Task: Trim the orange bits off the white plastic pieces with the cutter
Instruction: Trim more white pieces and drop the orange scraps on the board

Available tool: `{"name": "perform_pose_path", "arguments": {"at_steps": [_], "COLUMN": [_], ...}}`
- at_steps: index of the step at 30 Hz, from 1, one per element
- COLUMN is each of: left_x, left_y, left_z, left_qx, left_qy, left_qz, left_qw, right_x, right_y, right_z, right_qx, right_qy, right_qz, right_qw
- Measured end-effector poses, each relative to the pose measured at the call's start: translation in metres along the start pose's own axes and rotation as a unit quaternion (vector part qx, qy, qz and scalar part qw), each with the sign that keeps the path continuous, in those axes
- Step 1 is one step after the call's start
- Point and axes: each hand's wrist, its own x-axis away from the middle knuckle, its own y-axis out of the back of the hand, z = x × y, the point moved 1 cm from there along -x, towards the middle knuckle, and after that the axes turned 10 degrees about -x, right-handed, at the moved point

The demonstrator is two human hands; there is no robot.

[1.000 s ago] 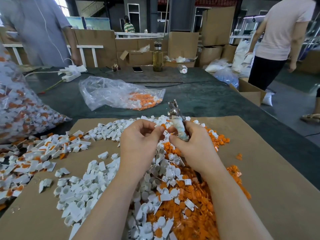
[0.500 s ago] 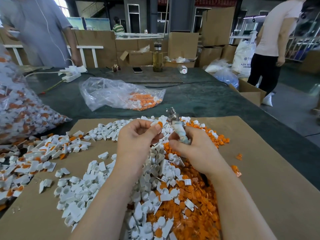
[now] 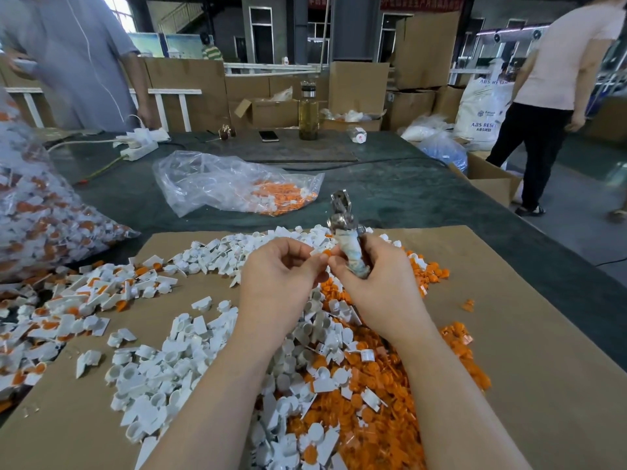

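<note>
My right hand (image 3: 380, 283) grips the cutter (image 3: 349, 239) by its tape-wrapped handle, metal jaws pointing up and away. My left hand (image 3: 281, 276) pinches a small white piece with an orange bit (image 3: 324, 254) between thumb and fingers, right beside my right thumb and below the cutter's jaws. Under both hands lies a heap of white pieces (image 3: 169, 364) on brown cardboard (image 3: 543, 334). Loose orange bits (image 3: 383, 395) pile up under my right forearm. White pieces with orange still attached (image 3: 68, 307) lie at the left.
A big clear bag of white-and-orange pieces (image 3: 44, 218) sits at the far left. Another clear bag (image 3: 234, 184) holding orange bits lies on the dark green table (image 3: 407, 191). A bottle (image 3: 308, 111), a phone (image 3: 269, 135) and a power strip (image 3: 139, 145) stand at the back. People stand at the left and right.
My two hands have come closer together, and the pinched piece now sits against my right thumb. The cutter has tilted slightly. The person at the right has walked further right.
</note>
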Motion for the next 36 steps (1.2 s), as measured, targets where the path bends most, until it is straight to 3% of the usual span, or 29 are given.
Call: {"name": "perform_pose_path", "arguments": {"at_steps": [8,13,17,36], "left_x": [-0.003,-0.007,-0.009,-0.011], "left_y": [0.0,0.007,0.01,0.011], "left_z": [0.003,0.006,0.008,0.009], "left_qx": [0.054,0.159,0.176,0.181], "left_qy": [0.012,0.015,-0.009,-0.034], "left_qz": [-0.011,-0.01,0.001,0.024], "left_qw": [0.998,0.987,0.984,0.982], "right_x": [0.0,0.001,0.002,0.004], "right_y": [0.006,0.018,0.017,0.006], "right_z": [0.001,-0.002,0.0,0.008], "right_qx": [-0.061,-0.048,-0.029,0.023], "right_qy": [-0.028,-0.082,-0.079,-0.082], "right_qz": [0.036,0.151,0.22,0.217], "right_qw": [0.997,0.984,0.972,0.972]}}
